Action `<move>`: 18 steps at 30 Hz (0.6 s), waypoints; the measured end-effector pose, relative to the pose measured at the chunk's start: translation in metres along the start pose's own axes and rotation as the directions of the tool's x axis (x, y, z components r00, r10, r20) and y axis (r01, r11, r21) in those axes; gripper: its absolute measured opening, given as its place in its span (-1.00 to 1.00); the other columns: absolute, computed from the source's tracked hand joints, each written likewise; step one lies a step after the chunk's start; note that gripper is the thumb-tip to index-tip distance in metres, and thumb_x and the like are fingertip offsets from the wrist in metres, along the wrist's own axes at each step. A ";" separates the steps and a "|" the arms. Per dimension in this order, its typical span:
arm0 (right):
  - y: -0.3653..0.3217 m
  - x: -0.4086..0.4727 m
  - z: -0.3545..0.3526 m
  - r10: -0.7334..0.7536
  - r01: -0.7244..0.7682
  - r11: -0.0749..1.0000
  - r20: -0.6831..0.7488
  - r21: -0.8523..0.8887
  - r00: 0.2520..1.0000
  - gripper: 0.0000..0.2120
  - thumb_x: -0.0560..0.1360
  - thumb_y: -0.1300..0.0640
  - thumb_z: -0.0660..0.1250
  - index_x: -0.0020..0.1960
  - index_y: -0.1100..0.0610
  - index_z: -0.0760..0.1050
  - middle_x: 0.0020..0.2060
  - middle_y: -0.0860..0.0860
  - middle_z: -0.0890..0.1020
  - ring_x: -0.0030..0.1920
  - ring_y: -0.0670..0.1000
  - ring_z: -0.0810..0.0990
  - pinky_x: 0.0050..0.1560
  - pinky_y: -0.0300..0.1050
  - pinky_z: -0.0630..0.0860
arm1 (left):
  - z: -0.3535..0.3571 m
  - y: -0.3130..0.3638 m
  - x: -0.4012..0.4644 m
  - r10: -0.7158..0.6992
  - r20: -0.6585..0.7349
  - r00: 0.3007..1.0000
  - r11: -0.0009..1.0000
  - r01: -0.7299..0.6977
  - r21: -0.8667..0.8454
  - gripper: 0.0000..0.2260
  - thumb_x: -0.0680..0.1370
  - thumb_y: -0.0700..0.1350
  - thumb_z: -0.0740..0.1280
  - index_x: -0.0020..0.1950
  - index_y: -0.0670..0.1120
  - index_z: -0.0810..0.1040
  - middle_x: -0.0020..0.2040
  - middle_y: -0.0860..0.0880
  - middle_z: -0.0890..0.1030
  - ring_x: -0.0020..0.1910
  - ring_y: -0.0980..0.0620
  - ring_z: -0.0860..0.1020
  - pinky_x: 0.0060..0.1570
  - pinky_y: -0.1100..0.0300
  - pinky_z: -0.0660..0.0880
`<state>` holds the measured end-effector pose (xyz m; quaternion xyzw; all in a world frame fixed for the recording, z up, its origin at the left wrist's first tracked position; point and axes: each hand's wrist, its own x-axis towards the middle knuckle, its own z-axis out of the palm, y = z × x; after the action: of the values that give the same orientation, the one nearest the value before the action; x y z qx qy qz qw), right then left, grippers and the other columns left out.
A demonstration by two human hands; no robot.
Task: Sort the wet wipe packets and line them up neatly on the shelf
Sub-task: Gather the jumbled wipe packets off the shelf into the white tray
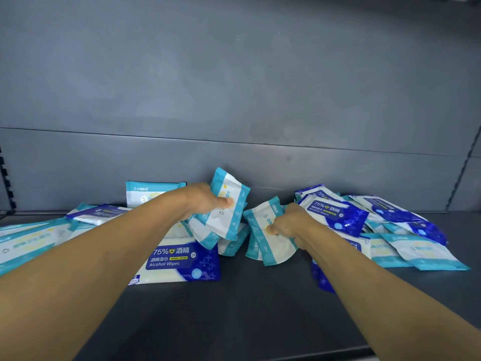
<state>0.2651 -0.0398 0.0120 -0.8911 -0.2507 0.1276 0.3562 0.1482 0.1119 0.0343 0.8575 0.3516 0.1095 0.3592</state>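
Observation:
Wet wipe packets lie scattered across a dark grey shelf (250, 303). My left hand (201, 200) grips a light teal-and-white packet (230, 204), lifted and tilted above the pile in the middle. My right hand (291, 222) grips another teal-and-white packet (265, 235), with at least one more behind it, low over the shelf. A dark blue "75% Alcohol Wipes" packet (182, 261) lies flat under my left forearm. Another dark blue packet (335, 212) tops the heap on the right. One teal packet (145, 192) stands upright against the back wall.
Teal and blue packets (31, 238) are spread along the left side, and a mixed heap (406, 235) fills the right. The grey back panel (234, 100) rises behind. Slotted uprights (6, 178) flank the shelf. Bare shelf surface runs along the front edge.

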 end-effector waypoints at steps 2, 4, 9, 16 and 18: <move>0.007 -0.001 -0.011 -0.004 0.012 0.999 -0.156 0.050 0.988 -0.58 0.45 0.26 0.39 0.23 0.25 0.28 0.15 0.15 0.52 0.15 0.16 0.54 -0.02 -0.05 0.48 | 0.005 0.004 0.000 -0.007 0.035 0.999 1.000 0.007 0.007 -0.76 0.51 0.11 0.36 -0.03 -0.04 0.45 0.04 -0.03 0.58 0.02 -0.03 0.56 0.13 0.08 0.48; 0.014 -0.003 -0.029 -0.019 0.054 0.991 -0.275 0.119 0.961 -0.50 0.43 0.25 0.42 0.20 0.21 0.18 0.16 0.15 0.50 0.11 0.14 0.54 -0.11 -0.06 0.46 | 0.013 0.009 0.001 -0.018 0.079 0.997 0.999 0.015 0.033 -0.78 0.54 0.08 0.33 -0.05 -0.05 0.44 0.00 -0.02 0.56 0.00 -0.02 0.55 0.05 0.12 0.47; 0.033 -0.008 -0.059 -0.011 0.064 0.975 -0.242 0.212 0.970 -0.61 0.41 0.12 0.48 0.12 0.14 0.38 0.14 0.08 0.57 0.08 0.07 0.60 -0.32 -0.24 0.46 | 0.035 0.021 0.009 -0.061 0.117 0.991 0.954 0.024 0.299 -0.58 0.55 0.13 0.29 0.23 -0.16 0.47 0.15 -0.07 0.53 0.03 -0.04 0.49 0.04 0.17 0.41; 0.062 -0.008 -0.067 -0.034 0.091 0.945 -0.183 0.313 0.983 -0.68 0.49 0.10 0.39 0.20 0.11 0.43 0.18 0.04 0.58 0.10 0.06 0.60 -0.18 -0.17 0.53 | 0.049 0.033 0.011 -0.040 0.084 0.996 0.898 -0.001 0.439 -0.54 0.51 0.15 0.34 0.25 -0.14 0.49 0.13 -0.06 0.58 0.09 -0.06 0.55 0.09 0.12 0.48; 0.068 -0.010 -0.070 -0.040 0.100 0.934 -0.177 0.344 0.983 -0.71 0.51 0.10 0.36 0.20 0.09 0.41 0.19 0.04 0.57 0.12 0.08 0.59 -0.08 -0.10 0.55 | 0.054 0.038 0.006 0.030 0.026 0.999 0.882 -0.038 0.469 -0.57 0.51 0.15 0.34 0.22 -0.13 0.49 0.13 -0.07 0.58 0.06 -0.06 0.56 0.10 0.09 0.50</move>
<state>0.3093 -0.1271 0.0145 -0.8111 -0.2247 0.0822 0.5338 0.1965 0.0684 0.0216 0.9259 0.3494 0.0198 0.1423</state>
